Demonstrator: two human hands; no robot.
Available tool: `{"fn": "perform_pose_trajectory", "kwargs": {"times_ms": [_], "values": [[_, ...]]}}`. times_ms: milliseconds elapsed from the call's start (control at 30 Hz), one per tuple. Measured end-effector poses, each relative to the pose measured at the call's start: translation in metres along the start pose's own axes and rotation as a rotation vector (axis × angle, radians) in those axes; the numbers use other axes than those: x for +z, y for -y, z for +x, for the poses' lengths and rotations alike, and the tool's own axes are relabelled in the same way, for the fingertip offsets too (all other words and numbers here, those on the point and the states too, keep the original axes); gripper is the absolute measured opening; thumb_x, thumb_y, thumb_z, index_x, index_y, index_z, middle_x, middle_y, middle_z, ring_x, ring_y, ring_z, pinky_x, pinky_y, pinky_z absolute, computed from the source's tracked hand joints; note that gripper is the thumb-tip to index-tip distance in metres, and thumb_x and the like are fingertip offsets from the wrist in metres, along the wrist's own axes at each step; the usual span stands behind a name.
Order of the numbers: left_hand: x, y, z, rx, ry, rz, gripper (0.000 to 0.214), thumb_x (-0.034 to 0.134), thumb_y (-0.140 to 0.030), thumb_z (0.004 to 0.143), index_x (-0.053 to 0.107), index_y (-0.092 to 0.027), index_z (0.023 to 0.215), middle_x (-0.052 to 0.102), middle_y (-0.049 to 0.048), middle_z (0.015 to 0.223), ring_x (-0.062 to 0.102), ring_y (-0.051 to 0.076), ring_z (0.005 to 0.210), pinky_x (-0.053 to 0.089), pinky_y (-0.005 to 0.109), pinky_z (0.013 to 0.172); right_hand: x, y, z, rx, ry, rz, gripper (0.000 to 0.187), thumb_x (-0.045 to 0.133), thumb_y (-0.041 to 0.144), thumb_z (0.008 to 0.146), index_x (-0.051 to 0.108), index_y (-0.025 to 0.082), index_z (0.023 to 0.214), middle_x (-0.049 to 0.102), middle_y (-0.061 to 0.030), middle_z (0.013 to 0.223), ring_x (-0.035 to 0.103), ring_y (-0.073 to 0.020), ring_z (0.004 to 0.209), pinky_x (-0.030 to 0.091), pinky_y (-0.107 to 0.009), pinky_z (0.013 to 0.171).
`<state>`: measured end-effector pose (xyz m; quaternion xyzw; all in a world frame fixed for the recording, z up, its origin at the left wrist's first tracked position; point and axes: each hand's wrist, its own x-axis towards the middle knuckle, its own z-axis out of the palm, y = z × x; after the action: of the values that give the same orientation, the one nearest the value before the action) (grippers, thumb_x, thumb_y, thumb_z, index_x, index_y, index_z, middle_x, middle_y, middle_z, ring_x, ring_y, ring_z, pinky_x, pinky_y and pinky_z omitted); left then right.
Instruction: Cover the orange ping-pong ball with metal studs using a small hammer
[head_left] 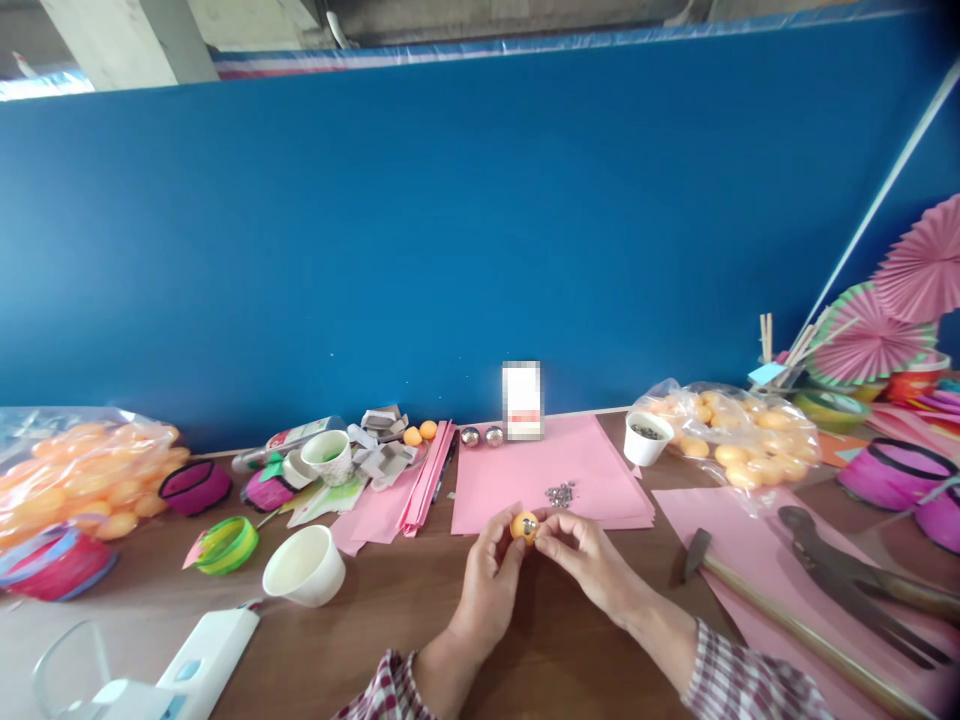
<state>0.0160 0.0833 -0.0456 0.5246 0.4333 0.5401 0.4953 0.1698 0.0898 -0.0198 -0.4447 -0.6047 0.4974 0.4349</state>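
Both my hands meet over the wooden table (390, 610) near its front middle. My left hand (491, 575) grips a small orange ball (524, 525) with a small silvery piece on its face. My right hand (581, 560) pinches at the ball's right side, fingers closed. Just beyond them a small heap of silvery metal bits (560, 493) lies on a pink paper sheet (540, 470).
A hammer (787, 625) and large shears (855, 580) lie on pink paper to the right. Bags of orange balls (739, 435) (90, 475), white cups (304, 566) (646, 437) (328, 456), folded paper lanterns (225, 545), pink fans (892, 310) and a white device (187, 670) surround the hands. A blue wall rises behind.
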Motion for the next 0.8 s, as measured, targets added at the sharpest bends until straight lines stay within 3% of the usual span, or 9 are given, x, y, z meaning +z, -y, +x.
{"fn": "perform_pose_trajectory", "kwargs": {"times_ms": [800], "values": [[-0.0003, -0.0034, 0.0013, 0.004, 0.0, 0.045, 0.034, 0.06, -0.025, 0.079, 0.059, -0.02, 0.113, 0.062, 0.0064, 0.114, 0.056, 0.023, 0.109, 0.043, 0.036, 0.097, -0.0013, 0.0005, 0.0008, 0.007, 0.026, 0.001, 0.022, 0.062, 0.037, 0.076, 0.06, 0.016, 0.07, 0.062, -0.0064, 0.107, 0.056, -0.0219, 0.097, 0.04, -0.033, 0.086]]}}
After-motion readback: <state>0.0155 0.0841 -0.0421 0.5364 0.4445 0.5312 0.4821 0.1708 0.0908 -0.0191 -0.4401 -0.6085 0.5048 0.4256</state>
